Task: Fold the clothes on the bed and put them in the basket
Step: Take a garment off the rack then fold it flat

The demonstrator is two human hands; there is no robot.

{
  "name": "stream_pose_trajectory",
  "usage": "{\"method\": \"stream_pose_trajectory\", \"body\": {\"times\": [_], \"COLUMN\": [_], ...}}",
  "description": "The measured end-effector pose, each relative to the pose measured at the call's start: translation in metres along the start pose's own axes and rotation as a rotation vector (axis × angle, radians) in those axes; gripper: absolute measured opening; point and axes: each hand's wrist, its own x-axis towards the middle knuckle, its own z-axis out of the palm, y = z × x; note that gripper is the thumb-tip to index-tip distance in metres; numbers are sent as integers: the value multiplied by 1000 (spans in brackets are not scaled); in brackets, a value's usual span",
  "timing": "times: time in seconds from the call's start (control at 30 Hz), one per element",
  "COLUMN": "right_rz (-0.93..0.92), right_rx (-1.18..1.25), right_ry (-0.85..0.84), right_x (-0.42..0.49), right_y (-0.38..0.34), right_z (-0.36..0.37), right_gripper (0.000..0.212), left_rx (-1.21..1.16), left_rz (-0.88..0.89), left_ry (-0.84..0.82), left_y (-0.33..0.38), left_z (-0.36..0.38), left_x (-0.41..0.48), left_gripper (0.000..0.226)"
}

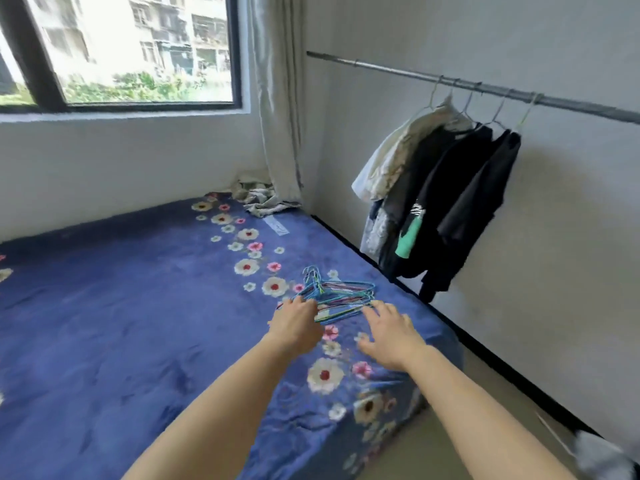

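Hangers (341, 299), a loose sheaf of thin blue and pale wire ones, lie on the blue flowered bed (121, 306) near its right edge, hooks pointing to the far left. They look gathered there so that they can be taken up as one bundle. Both bare arms reach out over the near corner of the bed towards them. The left hand (296, 327) is at the left end of the sheaf with its back to the camera. Its fingers (301, 303) are foreshortened and partly hidden, so I cannot tell whether they pinch the wire or only touch it. The right hand (389, 336) is palm down at the near right side, its fingers (375, 308) spread and relaxed, the tips at or just short of the nearest wire and holding nothing. One hand at each end suits squaring up or scooping the stack, which I judge to be a clearing step rather than folding. Of clothes on the bed, only a crumpled pale cloth (258, 199) shows, at the far corner under the curtain (277, 98), well apart from the hands. Other garments (450, 202), mostly dark, hang from a rail (415, 71) along the right wall. No basket is in view, and a blurred grey shape at the near right cannot be made out.
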Motion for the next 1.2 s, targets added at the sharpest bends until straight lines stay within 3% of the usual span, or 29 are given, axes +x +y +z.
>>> {"method": "stream_pose_trajectory", "body": {"times": [0.3,0.5,0.77,1.2], "right_rz": [158,234,353,332], "right_rx": [-10,-52,-67,-268], "right_ry": [195,241,315,594], "right_x": [71,152,231,342], "right_y": [168,280,420,610], "right_z": [-68,-126,-201,-339], "right_gripper": [63,61,63,59], "left_rx": [142,93,16,-226], "left_rz": [216,307,445,382], "left_ry": [70,112,182,211], "left_y": [128,218,343,503], "left_z": [-23,-48,-80,-79], "left_x": [165,307,434,572], "left_gripper": [43,39,43,54]}}
